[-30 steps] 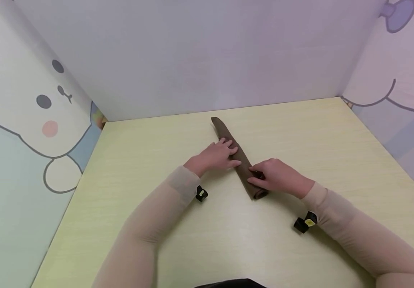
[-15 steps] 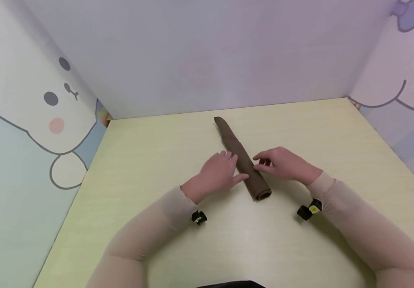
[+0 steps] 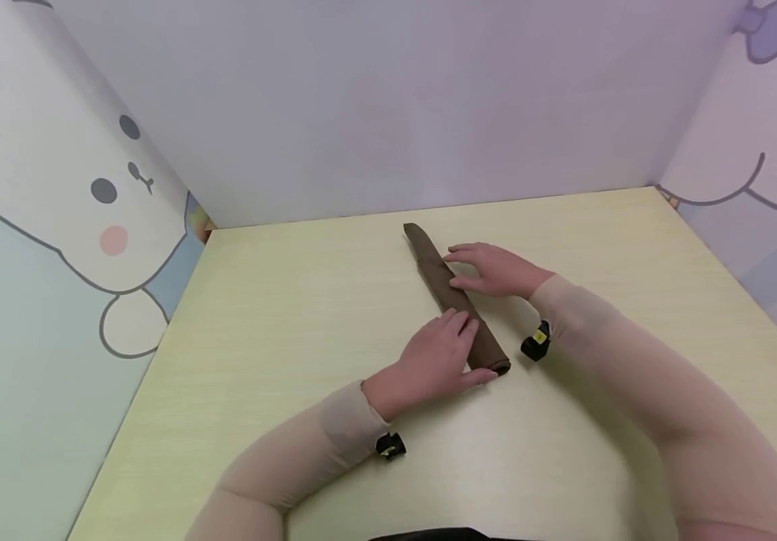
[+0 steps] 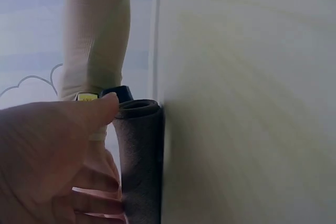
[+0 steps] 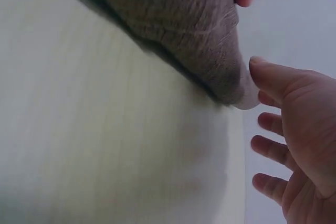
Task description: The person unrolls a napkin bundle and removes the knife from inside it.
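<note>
A brown cloth [image 3: 487,347], rolled into a long tube, lies diagonally on the table. Its far end tapers to a flattened tip, and the coiled layers show at the near end. My left hand [image 3: 432,361] rests its fingers over the roll's near part, with the thumb by the coiled end. In the left wrist view that thumb reaches the rim of the roll [image 4: 140,166]. Farther up, my right hand [image 3: 497,272] has its fingertips at the roll's right side, fingers loosely bent. The right wrist view shows those fingers [image 5: 270,148] spread and the cloth's woven texture [image 5: 178,19].
The pale wood table [image 3: 294,300] extends on both sides of the roll. A plain wall [image 3: 388,113] stands at its back edge, with cartoon-printed panels [image 3: 43,150] at the sides. Small black cameras [image 3: 537,342] sit on both wrists.
My left hand has slid along the roll toward its near end. My right hand has moved away from me, up to the roll's farther half. The cloth lies nearly where it was.
</note>
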A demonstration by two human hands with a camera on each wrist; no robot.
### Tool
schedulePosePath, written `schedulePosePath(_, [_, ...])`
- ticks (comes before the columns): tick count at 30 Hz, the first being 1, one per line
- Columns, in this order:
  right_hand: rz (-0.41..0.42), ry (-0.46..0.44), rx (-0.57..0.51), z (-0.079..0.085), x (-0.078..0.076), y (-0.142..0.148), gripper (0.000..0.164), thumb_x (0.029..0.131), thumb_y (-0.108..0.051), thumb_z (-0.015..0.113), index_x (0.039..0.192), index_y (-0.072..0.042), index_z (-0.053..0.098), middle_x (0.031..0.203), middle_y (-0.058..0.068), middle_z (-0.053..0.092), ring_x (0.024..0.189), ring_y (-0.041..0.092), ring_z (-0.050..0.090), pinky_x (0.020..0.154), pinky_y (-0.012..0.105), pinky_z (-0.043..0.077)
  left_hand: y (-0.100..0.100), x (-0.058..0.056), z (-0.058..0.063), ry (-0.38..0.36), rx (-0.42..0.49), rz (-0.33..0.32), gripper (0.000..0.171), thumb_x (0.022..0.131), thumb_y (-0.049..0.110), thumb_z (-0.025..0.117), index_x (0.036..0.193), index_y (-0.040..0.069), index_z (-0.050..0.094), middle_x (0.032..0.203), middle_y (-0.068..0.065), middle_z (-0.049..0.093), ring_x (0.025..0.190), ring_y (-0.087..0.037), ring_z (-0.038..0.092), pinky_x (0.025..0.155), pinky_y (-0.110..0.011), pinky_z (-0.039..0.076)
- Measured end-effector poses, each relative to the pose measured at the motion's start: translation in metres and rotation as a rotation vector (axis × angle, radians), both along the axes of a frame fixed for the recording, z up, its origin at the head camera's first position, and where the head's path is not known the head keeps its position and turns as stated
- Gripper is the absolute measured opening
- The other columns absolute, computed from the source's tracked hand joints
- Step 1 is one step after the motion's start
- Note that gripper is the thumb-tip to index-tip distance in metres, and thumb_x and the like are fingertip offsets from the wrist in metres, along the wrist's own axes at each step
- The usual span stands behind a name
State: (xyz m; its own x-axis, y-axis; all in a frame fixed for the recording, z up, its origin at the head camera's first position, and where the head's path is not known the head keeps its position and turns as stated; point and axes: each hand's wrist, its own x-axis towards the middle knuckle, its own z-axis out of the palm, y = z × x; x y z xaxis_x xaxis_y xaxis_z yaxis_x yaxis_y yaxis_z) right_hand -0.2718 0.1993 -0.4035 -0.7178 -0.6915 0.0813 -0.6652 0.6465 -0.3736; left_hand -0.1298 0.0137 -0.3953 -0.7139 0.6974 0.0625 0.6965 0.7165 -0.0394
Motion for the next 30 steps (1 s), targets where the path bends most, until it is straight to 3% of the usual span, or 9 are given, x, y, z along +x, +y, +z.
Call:
schedulePosePath(9, [0.062, -0.005, 0.069, -0.011, -0.016, -0.012, 0.059, 0.097, -0.043, 0.055, 0.145, -0.011, 0.044, 0.153, 0.013, 0.033, 0.14, 0.031, 0.03, 0.11, 0.049, 0.027, 0.001, 0.001, -0.004, 0.02, 0.042, -0.013, 0.084, 0.085, 0.07, 0.052, 0.135, 0.002, 0.053, 0.134, -0.011, 0.049, 0.127, -0.023, 0.045, 0.109, -0.031, 0.031])
schedulePosePath(30, [0.043, -0.028, 0.067, -0.019, -0.012, -0.009, 0.057, 0.099, -0.045, 0.05, 0.146, -0.015, 0.043, 0.154, 0.009, 0.032, 0.14, 0.028, 0.029, 0.111, 0.046, 0.026, -0.003, -0.003, -0.005, -0.012, 0.035, -0.039, 0.077, 0.084, 0.066, 0.057, 0.131, 0.006, 0.057, 0.132, -0.007, 0.051, 0.124, -0.019, 0.045, 0.104, -0.031, 0.036])
